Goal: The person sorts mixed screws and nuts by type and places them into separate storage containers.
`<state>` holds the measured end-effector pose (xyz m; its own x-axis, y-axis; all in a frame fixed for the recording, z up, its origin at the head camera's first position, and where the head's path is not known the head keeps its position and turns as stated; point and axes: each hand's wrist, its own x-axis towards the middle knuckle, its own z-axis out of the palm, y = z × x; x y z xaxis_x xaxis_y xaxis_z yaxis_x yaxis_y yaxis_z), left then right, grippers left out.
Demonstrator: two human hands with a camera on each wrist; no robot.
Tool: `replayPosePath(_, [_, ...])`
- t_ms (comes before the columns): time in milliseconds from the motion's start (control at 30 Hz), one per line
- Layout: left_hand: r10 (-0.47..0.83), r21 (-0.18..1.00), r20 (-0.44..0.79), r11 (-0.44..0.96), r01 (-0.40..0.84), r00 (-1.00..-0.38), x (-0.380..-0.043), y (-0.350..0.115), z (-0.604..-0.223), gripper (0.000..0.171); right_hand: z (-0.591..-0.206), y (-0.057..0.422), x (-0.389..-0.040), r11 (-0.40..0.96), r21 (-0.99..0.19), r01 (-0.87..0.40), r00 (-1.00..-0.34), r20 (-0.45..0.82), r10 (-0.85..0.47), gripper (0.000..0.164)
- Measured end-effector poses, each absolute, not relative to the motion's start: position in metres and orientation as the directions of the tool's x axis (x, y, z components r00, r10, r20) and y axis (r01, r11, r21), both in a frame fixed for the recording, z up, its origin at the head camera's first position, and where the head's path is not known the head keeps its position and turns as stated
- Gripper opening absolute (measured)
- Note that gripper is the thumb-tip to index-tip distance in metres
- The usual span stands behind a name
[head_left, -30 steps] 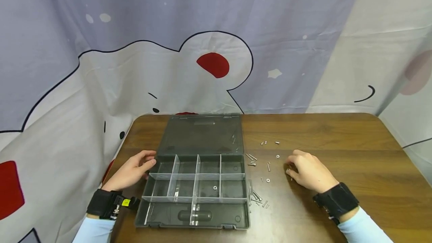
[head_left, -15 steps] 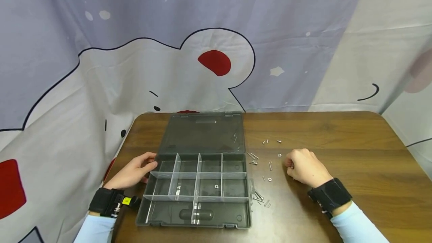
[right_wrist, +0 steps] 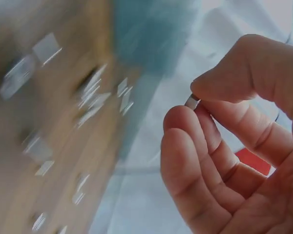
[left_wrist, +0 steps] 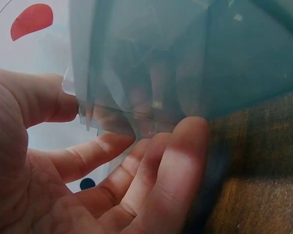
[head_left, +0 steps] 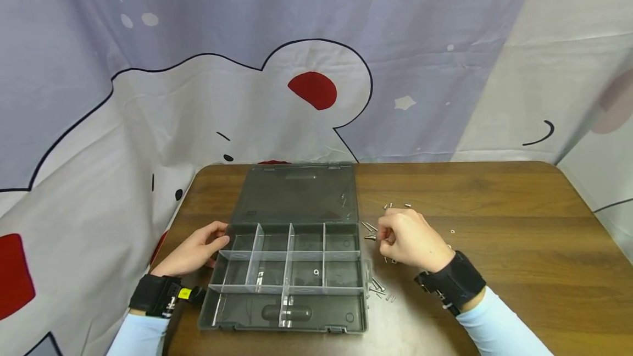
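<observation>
A grey translucent compartment box (head_left: 323, 330) lies on the table with its lid (head_left: 296, 194) folded back. One small nut (head_left: 316, 272) sits in a middle compartment. My left hand (head_left: 192, 250) holds the box's left side, thumb and fingers at its wall (left_wrist: 90, 63) in the left wrist view. My right hand (head_left: 412, 239) is above the table, right of the box. Between its thumb and fingertip it pinches a small silver nut (right_wrist: 192, 101), seen edge-on in the right wrist view; the head view hides it.
Several screws (head_left: 377, 285) lie along the box's right side, with more screws (head_left: 370, 229) near the lid hinge. Tiny screws (head_left: 407, 205) lie further back. Another small nut (head_left: 452, 231) is right of my right hand. A printed curtain (head_left: 420, 70) hangs behind the table (head_left: 534, 235).
My right hand has closed its fingertips, lifted from the table and moved left toward the box, now covering some of the loose hardware. My left hand stays at the box.
</observation>
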<state>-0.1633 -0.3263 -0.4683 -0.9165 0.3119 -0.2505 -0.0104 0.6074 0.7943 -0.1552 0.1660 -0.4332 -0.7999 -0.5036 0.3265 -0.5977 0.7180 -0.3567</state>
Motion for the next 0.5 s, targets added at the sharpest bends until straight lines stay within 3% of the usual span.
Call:
replayPosePath(267, [0.305,0.79,-0.238,0.614,-0.001,-0.922,-0.164,-0.326,-0.471,0.046,-0.413,0.11,-0.15,0.537,-0.44,-0.72,-0.689,0.359,-0.63,0.022])
replayPosePath(500, [0.297,0.789,-0.238,0.614,-0.006,-0.925,-0.164,-0.325,-0.473,0.043,-0.41,0.072,-0.145,0.468,-0.429,-0.773,-0.62,0.354,-0.7,0.023])
